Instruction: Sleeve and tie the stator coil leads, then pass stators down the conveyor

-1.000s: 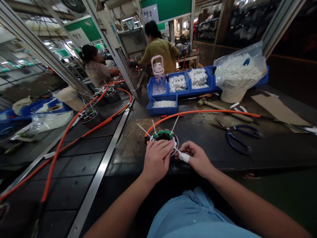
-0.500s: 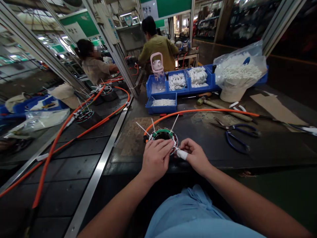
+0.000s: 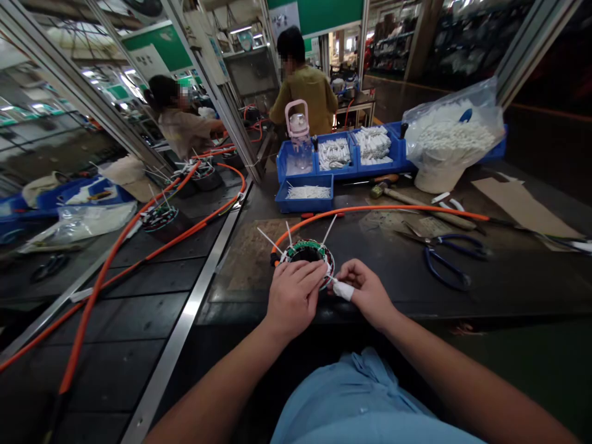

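On the workbench [image 3: 393, 280], I see the left hand [image 3: 292, 297] pressed flat-fingered over the near rim of the wound stator [image 3: 305, 246], apparently steadying it, while the right hand [image 3: 367, 293] pinches a white cable tie [image 3: 330, 277] at its side.

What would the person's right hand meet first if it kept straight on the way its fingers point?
Past the thin white tie at its fingertips, the right hand would probably meet the ring-shaped part's near rim; the gap's depth is unclear.
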`<state>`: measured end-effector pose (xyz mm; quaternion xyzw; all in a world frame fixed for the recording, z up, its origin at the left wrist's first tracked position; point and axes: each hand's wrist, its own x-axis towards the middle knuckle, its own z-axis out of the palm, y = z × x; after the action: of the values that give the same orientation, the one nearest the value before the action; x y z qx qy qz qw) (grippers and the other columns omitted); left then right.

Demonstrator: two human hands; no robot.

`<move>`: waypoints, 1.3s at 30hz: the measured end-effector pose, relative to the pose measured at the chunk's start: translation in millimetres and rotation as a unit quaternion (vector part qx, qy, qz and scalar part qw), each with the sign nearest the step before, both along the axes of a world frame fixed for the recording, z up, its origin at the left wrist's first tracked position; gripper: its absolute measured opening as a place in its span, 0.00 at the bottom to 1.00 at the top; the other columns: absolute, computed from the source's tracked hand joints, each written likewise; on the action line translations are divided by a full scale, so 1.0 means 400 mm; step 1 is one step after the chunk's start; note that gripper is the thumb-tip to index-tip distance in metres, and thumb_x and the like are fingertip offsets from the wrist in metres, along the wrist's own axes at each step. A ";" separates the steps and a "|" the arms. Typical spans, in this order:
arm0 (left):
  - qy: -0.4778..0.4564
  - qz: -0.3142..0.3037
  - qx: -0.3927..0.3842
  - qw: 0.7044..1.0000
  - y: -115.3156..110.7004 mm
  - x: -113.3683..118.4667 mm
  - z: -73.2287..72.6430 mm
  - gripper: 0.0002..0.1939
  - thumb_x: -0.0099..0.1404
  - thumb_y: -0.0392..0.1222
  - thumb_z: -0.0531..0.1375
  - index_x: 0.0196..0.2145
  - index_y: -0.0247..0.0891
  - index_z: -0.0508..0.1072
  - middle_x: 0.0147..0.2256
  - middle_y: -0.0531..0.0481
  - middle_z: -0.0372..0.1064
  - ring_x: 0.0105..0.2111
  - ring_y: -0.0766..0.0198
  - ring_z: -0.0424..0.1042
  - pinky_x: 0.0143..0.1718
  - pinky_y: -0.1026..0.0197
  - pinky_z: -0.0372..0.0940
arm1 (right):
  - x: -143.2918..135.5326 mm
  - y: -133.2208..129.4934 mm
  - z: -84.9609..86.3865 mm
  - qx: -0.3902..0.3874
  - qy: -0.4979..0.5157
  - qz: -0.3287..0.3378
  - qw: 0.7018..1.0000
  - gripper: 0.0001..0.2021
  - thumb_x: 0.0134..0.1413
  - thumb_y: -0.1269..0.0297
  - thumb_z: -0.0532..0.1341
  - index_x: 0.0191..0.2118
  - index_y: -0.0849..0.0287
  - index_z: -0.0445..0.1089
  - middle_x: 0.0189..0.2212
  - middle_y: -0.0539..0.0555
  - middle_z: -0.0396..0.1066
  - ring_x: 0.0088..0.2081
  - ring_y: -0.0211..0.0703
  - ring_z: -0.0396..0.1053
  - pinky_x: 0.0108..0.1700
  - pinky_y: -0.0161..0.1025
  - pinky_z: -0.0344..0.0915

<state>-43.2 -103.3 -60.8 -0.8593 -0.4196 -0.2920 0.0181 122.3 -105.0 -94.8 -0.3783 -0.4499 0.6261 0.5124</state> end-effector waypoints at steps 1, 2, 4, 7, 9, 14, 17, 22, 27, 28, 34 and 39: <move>0.001 0.000 0.000 1.000 0.001 0.000 0.000 0.16 0.63 0.36 0.53 0.48 0.44 0.70 0.45 0.51 0.71 0.44 0.60 0.67 0.47 0.53 0.57 | -0.005 0.009 0.000 -0.001 -0.015 0.004 1.000 0.20 0.34 0.58 0.68 0.28 0.58 0.56 0.25 0.46 0.63 0.28 0.37 0.66 0.33 0.36 0.67; 0.001 0.000 0.001 1.000 0.001 0.000 -0.001 0.16 0.63 0.36 0.53 0.48 0.43 0.70 0.46 0.51 0.71 0.44 0.60 0.67 0.47 0.53 0.57 | -0.009 0.019 0.000 -0.001 -0.029 0.008 1.000 0.19 0.35 0.57 0.67 0.28 0.58 0.56 0.24 0.46 0.63 0.27 0.37 0.65 0.31 0.36 0.67; 0.001 0.000 0.000 1.000 0.002 0.000 -0.002 0.16 0.63 0.36 0.53 0.49 0.43 0.69 0.46 0.50 0.71 0.44 0.60 0.67 0.46 0.52 0.58 | -0.012 0.033 0.002 0.002 -0.054 0.018 0.998 0.17 0.38 0.56 0.65 0.28 0.58 0.56 0.23 0.46 0.62 0.25 0.37 0.64 0.28 0.36 0.66; -0.005 -0.003 -0.004 1.000 0.002 0.000 -0.004 0.16 0.63 0.36 0.53 0.49 0.43 0.69 0.46 0.49 0.71 0.45 0.60 0.67 0.47 0.52 0.58 | 0.000 0.041 0.015 0.054 -0.113 0.016 0.992 0.13 0.42 0.60 0.63 0.29 0.58 0.58 0.24 0.47 0.62 0.26 0.37 0.62 0.30 0.36 0.62; -0.011 -0.005 -0.007 1.000 0.001 0.000 -0.001 0.16 0.63 0.35 0.53 0.48 0.43 0.69 0.45 0.49 0.71 0.44 0.60 0.66 0.47 0.52 0.58 | 0.015 0.042 0.031 0.202 -0.271 0.000 0.941 0.06 0.48 0.63 0.60 0.29 0.59 0.62 0.26 0.50 0.64 0.30 0.39 0.60 0.33 0.38 0.58; 0.022 0.005 -0.059 0.998 0.004 -0.004 0.021 0.18 0.63 0.37 0.53 0.51 0.40 0.67 0.43 0.46 0.71 0.42 0.59 0.66 0.46 0.52 0.60 | 0.042 0.040 0.073 0.587 -0.544 -0.010 0.599 0.13 0.58 0.68 0.50 0.24 0.59 0.64 0.22 0.54 0.62 0.29 0.41 0.54 0.30 0.42 0.45; 0.071 0.043 -0.067 0.994 0.004 -0.001 0.032 0.19 0.63 0.39 0.52 0.51 0.38 0.66 0.38 0.45 0.71 0.42 0.56 0.64 0.44 0.50 0.59 | 0.037 0.061 0.099 0.652 -0.530 0.013 0.542 0.15 0.60 0.70 0.48 0.24 0.59 0.64 0.21 0.52 0.60 0.28 0.40 0.53 0.28 0.42 0.42; 0.130 0.034 -0.066 0.989 0.003 0.008 0.033 0.13 0.66 0.41 0.48 0.42 0.38 0.69 0.35 0.46 0.70 0.40 0.58 0.65 0.45 0.51 0.56 | 0.008 0.169 0.128 0.521 -0.567 0.057 0.636 0.09 0.55 0.70 0.54 0.26 0.62 0.67 0.26 0.57 0.64 0.35 0.45 0.57 0.36 0.42 0.49; 0.122 0.045 -0.058 0.990 0.006 -0.007 0.038 0.16 0.65 0.44 0.51 0.48 0.38 0.65 0.38 0.45 0.70 0.40 0.59 0.65 0.46 0.52 0.55 | 0.019 0.199 0.107 0.456 -0.539 0.067 0.705 0.07 0.56 0.70 0.54 0.31 0.63 0.68 0.28 0.53 0.67 0.32 0.40 0.61 0.34 0.36 0.55; 0.120 0.049 -0.056 0.990 0.007 -0.012 0.042 0.16 0.64 0.46 0.52 0.47 0.38 0.66 0.38 0.46 0.70 0.40 0.58 0.65 0.46 0.52 0.55 | 0.026 0.189 0.103 0.450 -0.527 0.081 0.716 0.07 0.57 0.70 0.53 0.34 0.62 0.68 0.29 0.51 0.67 0.32 0.38 0.62 0.34 0.34 0.56; 0.125 0.006 -0.080 0.989 0.023 -0.035 0.050 0.15 0.59 0.52 0.57 0.39 0.39 0.70 0.33 0.49 0.69 0.37 0.58 0.64 0.48 0.50 0.53 | 0.036 0.138 0.102 0.460 -0.524 0.117 0.707 0.05 0.52 0.73 0.57 0.33 0.60 0.70 0.33 0.52 0.65 0.36 0.40 0.60 0.36 0.35 0.54; 0.070 -0.006 -0.072 0.995 0.035 -0.029 0.003 0.13 0.60 0.50 0.54 0.31 0.38 0.71 0.27 0.48 0.67 0.32 0.60 0.63 0.42 0.51 0.54 | -0.004 0.163 0.097 0.468 -0.600 0.093 0.642 0.06 0.51 0.71 0.57 0.25 0.61 0.67 0.27 0.53 0.64 0.33 0.42 0.55 0.32 0.39 0.48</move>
<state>-54.7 -89.4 -59.4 -0.8789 -0.4326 -0.2003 -0.0165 120.8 -39.6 -55.9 -0.3371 -0.9244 0.0124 0.1779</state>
